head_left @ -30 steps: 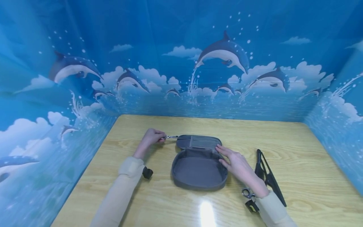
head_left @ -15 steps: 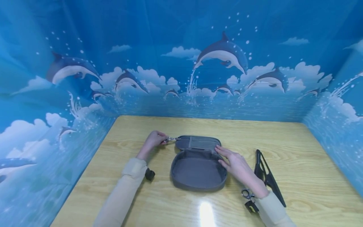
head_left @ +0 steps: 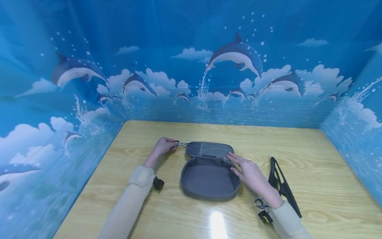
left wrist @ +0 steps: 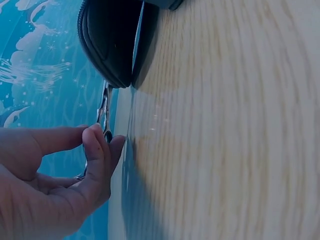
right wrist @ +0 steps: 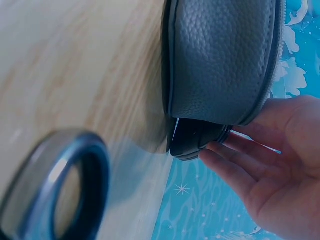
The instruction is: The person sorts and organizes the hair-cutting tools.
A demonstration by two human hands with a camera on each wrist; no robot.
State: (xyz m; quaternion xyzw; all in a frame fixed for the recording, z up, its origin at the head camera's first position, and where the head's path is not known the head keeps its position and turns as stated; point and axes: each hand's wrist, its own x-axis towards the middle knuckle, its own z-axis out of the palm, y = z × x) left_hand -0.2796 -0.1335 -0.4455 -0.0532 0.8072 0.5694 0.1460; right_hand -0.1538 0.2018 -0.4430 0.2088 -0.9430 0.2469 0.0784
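- Left hand [head_left: 165,146]: my thumb and fingertips pinch the ringed end of slim silver scissors [head_left: 182,144], at the left of the lid.
- Scissors: they point right, and their far end reaches the lid's left end. Whether the tips lie over the lid or inside a pocket, I cannot tell.
- Grey case [head_left: 209,182]: unfolded near the middle of the wooden surface [head_left: 322,172], its deep half nearest me. The left wrist view shows a zip along its edge; the right wrist view shows pebbled texture on its outside.
- Lid [head_left: 193,151]: spread beyond the deep half, joined at the hinge. A paler panel [head_left: 217,149] covers its middle and right part.
- Right hand [head_left: 248,169]: not clenched; my extended fingers touch the lid's right edge, thumb beside the deep half's rim.
- Ringed metal tool [head_left: 259,203]: on the surface beside my right wrist, partly hidden by my arm. One ring shows large and blurred in the right wrist view.
- Long black slotted object [head_left: 287,192]: right of my right forearm, partly covered by it.
- Backdrop [head_left: 179,49]: blue sheeting printed with dolphins and clouds, behind the surface and along both sides.
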